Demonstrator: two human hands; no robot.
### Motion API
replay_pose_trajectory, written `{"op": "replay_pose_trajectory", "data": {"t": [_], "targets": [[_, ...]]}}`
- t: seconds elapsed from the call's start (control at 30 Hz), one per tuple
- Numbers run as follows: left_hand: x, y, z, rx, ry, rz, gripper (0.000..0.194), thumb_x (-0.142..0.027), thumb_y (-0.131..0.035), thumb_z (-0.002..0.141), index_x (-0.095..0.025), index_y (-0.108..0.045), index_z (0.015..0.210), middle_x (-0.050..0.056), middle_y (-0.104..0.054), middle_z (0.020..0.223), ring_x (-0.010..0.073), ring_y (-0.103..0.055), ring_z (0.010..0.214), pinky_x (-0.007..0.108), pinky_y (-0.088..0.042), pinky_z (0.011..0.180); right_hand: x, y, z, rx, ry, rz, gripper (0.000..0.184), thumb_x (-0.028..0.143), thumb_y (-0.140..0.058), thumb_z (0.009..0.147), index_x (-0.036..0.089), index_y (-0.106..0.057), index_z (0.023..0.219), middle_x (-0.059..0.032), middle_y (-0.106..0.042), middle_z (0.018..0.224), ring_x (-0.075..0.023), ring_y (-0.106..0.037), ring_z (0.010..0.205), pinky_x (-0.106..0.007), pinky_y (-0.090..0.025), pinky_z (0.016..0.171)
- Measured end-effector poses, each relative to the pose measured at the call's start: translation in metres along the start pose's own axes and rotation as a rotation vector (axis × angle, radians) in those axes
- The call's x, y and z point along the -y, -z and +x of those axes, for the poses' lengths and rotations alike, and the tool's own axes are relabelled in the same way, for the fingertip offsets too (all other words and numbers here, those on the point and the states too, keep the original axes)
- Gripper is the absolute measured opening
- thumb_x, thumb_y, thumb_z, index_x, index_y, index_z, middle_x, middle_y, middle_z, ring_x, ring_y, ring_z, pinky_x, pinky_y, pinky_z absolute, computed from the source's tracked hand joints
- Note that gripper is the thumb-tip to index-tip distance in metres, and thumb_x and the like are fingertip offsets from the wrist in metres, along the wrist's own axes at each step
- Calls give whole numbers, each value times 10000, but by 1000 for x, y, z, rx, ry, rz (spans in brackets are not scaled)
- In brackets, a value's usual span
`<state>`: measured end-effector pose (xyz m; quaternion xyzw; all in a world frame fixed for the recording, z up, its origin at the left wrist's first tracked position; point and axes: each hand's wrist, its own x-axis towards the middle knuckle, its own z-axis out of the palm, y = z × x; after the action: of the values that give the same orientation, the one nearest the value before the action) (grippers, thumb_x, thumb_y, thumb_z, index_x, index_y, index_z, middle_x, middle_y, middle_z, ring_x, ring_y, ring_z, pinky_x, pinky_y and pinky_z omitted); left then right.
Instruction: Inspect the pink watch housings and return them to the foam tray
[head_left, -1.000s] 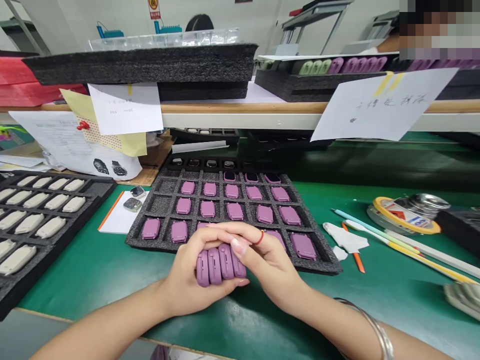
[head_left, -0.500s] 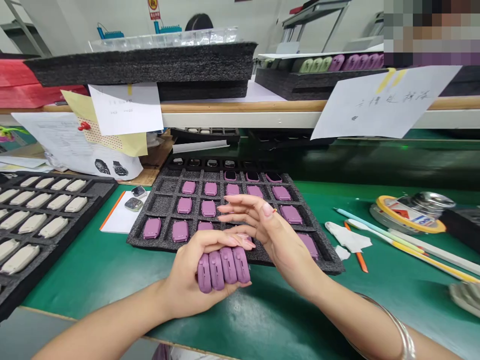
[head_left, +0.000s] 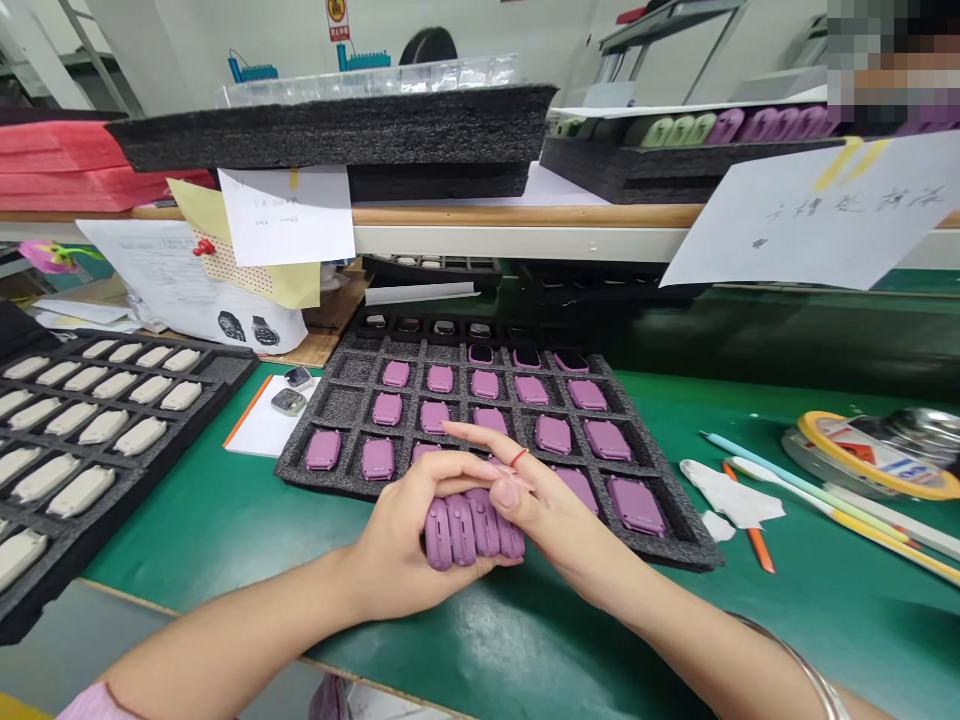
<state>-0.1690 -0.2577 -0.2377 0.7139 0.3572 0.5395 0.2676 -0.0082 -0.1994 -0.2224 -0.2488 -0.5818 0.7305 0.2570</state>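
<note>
My left hand (head_left: 401,545) is wrapped round a row of several purple watch cases (head_left: 461,530), held side by side just above the green bench. My right hand (head_left: 551,510) closes over the right end of this row. Its thumb lies against the end case, its index finger stretches over my left fingertips, and its other fingers are mostly hidden. Behind both hands lies a black foam tray (head_left: 690,545) with purple watch cases in many compartments. Some compartments at its left are bare, and dark-faced watches (head_left: 526,357) sit in its back row.
At left stands a foam tray (head_left: 247,368) of pale watch cases (head_left: 82,490). A white pad (head_left: 259,425) carries two watch pieces. Tape (head_left: 870,460), pens (head_left: 795,480) and torn white scraps (head_left: 731,495) lie at right. A shelf edge (head_left: 480,243) with hanging papers crosses above.
My right hand has come down and left onto the row of purple watch cases, its thumb now against the end one. The view has shifted slightly left.
</note>
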Motion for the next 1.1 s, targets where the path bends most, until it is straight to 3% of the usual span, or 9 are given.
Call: {"op": "replay_pose_trajectory", "data": {"t": [0.17, 0.27, 0.37, 0.47, 0.53, 0.77, 0.9, 1.0, 1.1], "targets": [[1, -1, 2, 13, -24, -63, 494, -147, -755, 825, -242, -491, 1232, 101, -718, 1201, 231, -700, 1145, 366, -548, 1017, 5, -3, -1, 15, -18, -18, 933, 717, -747, 716, 227, -394, 1427, -149, -668, 1267, -308, -659, 1195, -453, -567, 968], [3, -1, 2, -3, -8, -94, 505, -182, -767, 825, -242, -493, 1245, 107, -712, 1222, 234, -679, 1181, 383, -530, 1043, 10, -5, -5, -54, 43, -195, 974, 662, -794, 700, 259, -359, 1472, -132, -636, 1307, -315, -630, 1229, -491, -540, 1012], [4, 0, 0, -7, 40, -142, 587, -239, -817, 794, -270, -465, 1263, 86, -706, 1251, 234, -678, 1182, 387, -532, 1046, 14, -4, -8, -168, 351, -601, 1003, 490, -891, 663, 317, -349, 1488, -122, -522, 1436, -328, -520, 1346, -535, -450, 1115], [4, 2, -2, 1, 101, -82, 635, -251, -804, 806, -272, -420, 1311, 102, -694, 1270, 243, -703, 1134, 376, -579, 970, 12, -2, -9, -204, 715, -896, 703, 383, -873, 721, 289, -516, 1319, -135, -437, 1489, -338, -407, 1435, -518, -418, 1150], [4, 3, -4, 29, 131, -18, 696, -266, -797, 806, -256, -389, 1370, 133, -675, 1297, 269, -699, 1145, 395, -589, 955, 10, -1, -8, -175, 796, -1007, 511, 359, -841, 762, 254, -591, 1195, -152, -405, 1511, -352, -406, 1433, -525, -416, 1152], [4, 2, -5, 28, 250, -8, 954, -379, -860, 732, -263, -303, 1498, 134, -679, 1314, 302, -697, 1151, 404, -581, 971, 8, -6, -9, -160, 858, -1035, 403, 346, -759, 849, 233, -615, 1209, -155, -530, 1439, -374, -426, 1423, -589, -392, 1158], [3, 5, -1, 19, 231, -55, 846, -336, -820, 787, -242, -357, 1490, 129, -699, 1278, 277, -696, 1150, 371, -569, 971, 26, 0, -17, -267, 802, -864, 370, 402, -734, 878, 282, -620, 1208, -115, -585, 1379, -333, -512, 1348, -522, -438, 1124], [-1, 8, 3, -14, 229, -38, 626, -280, -783, 821, -237, -511, 1383, 97, -705, 1273, 246, -685, 1159, 347, -547, 999, 45, 14, -21, -365, 790, -895, 314, 370, -751, 870, 289, -648, 1155, -93, -671, 1189, -278, -643, 1111, -439, -545, 968], [-4, 9, 7, -49, 238, -19, 504, -236, -789, 807, -243, -598, 1274, 59, -720, 1240, 215, -695, 1119, 309, -547, 984, 53, 22, -19, -280, 710, -993, 308, 265, -800, 822, 245, -660, 1096, -53, -692, 970, -177, -671, 750, -324, -594, 705]]}}
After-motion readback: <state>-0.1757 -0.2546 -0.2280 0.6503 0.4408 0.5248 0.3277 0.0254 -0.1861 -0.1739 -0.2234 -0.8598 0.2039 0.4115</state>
